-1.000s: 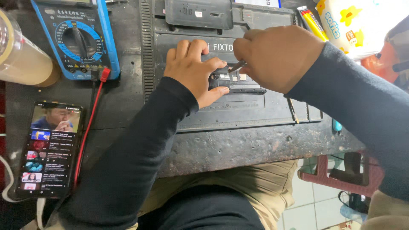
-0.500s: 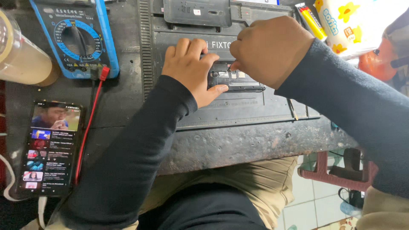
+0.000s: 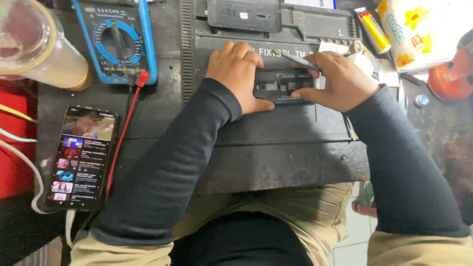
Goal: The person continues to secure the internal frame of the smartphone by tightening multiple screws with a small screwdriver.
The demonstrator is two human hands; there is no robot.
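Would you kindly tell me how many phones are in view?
2: an opened phone between both hands on the mat, and a lit phone lying at the left. Others may be hidden.

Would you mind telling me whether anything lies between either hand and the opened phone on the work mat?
Nothing visible does. The left hand rests directly on the opened phone, thumb along its near edge. The right hand touches its right end and holds a slim metal tool above it.
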